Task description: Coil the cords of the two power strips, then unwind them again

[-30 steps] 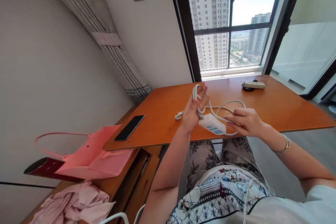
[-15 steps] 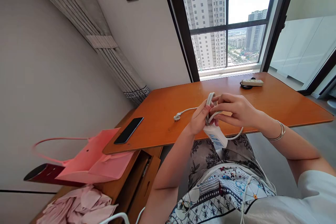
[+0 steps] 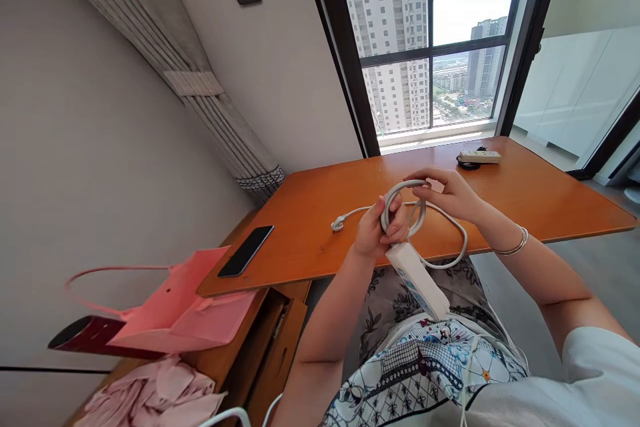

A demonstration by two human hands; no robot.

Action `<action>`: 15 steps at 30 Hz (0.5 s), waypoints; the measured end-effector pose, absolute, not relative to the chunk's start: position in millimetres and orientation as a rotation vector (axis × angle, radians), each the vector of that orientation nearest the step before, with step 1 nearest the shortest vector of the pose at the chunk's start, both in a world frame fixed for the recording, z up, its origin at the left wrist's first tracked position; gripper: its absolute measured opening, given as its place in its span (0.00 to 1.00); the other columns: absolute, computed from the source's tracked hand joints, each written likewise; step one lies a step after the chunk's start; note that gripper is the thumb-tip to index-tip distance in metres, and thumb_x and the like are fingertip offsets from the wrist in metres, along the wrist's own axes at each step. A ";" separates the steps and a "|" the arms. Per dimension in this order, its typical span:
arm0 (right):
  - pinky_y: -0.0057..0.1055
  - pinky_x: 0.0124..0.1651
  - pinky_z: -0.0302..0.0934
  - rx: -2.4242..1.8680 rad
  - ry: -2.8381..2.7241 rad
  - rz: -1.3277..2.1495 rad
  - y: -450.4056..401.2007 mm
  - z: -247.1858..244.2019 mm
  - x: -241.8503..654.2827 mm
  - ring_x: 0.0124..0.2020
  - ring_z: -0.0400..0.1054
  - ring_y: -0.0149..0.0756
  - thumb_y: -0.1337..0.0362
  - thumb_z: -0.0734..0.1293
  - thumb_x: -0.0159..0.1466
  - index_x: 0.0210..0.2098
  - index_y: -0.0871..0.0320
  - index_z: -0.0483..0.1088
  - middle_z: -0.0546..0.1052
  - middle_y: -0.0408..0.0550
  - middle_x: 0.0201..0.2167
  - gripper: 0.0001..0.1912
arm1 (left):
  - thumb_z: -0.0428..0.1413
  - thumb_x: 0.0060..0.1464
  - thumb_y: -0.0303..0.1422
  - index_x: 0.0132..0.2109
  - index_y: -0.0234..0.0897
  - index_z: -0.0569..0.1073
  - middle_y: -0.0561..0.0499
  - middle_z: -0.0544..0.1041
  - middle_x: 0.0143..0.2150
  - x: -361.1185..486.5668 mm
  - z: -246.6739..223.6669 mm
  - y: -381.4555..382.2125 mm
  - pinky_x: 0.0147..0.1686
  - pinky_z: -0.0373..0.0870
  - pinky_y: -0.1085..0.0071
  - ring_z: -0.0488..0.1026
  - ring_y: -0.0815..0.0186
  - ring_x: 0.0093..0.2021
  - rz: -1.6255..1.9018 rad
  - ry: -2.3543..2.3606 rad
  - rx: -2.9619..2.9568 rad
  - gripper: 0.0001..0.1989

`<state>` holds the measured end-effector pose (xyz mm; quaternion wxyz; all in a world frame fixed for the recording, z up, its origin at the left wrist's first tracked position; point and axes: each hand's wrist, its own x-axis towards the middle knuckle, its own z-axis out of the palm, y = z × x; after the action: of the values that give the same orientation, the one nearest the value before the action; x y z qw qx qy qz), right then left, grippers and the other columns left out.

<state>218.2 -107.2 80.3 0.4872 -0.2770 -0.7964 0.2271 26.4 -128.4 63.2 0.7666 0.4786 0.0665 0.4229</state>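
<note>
My left hand is closed around the coiled white cord of a power strip, near where the cord meets the strip. The white power strip hangs tilted below that hand, over my lap. At the top right of the loops, my right hand pinches the cord between thumb and fingers. A loose stretch of cord bows out to the right beneath my right hand. The plug lies on the orange-brown table, left of my hands.
The wooden table spans in front of me. A phone lies at its left end, and another power strip with a black cord sits at the back right. A pink bag and pink cloth are at lower left.
My right hand has moved up and slightly right, drawing the cord loops wider. The power strip hangs lower, showing more of its length. The plug has barely moved.
</note>
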 end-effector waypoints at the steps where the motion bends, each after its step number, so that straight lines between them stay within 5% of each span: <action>1: 0.36 0.47 0.67 -0.676 -1.943 0.604 -107.1 75.1 218.9 0.42 0.72 0.37 0.55 0.66 0.68 0.46 0.57 0.75 0.79 0.49 0.40 0.14 | 0.50 0.66 0.47 0.29 0.38 0.61 0.64 0.52 0.13 24.7 64.1 -128.6 0.14 0.45 0.79 0.40 0.78 0.09 0.945 0.151 1.010 0.21; 6: 0.35 0.43 0.67 -0.728 -1.990 0.763 -112.3 53.3 218.8 0.38 0.70 0.35 0.56 0.65 0.68 0.56 0.57 0.68 0.77 0.47 0.38 0.20 | 0.40 0.70 0.49 0.29 0.39 0.62 0.66 0.41 0.11 22.9 66.2 -127.6 0.14 0.43 0.79 0.34 0.76 0.10 0.976 0.203 0.882 0.25; 15: 0.32 0.39 0.62 -0.715 -1.919 0.836 -114.6 46.0 213.5 0.34 0.64 0.32 0.59 0.61 0.69 0.57 0.59 0.65 0.70 0.44 0.34 0.19 | 0.42 0.69 0.51 0.29 0.39 0.63 0.66 0.40 0.11 23.1 56.7 -122.2 0.13 0.43 0.78 0.34 0.75 0.09 0.897 0.236 0.885 0.25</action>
<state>213.5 -114.6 46.0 0.4484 -0.2891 -0.7754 0.3379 23.1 -122.2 56.7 0.8015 0.4128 0.1103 0.4183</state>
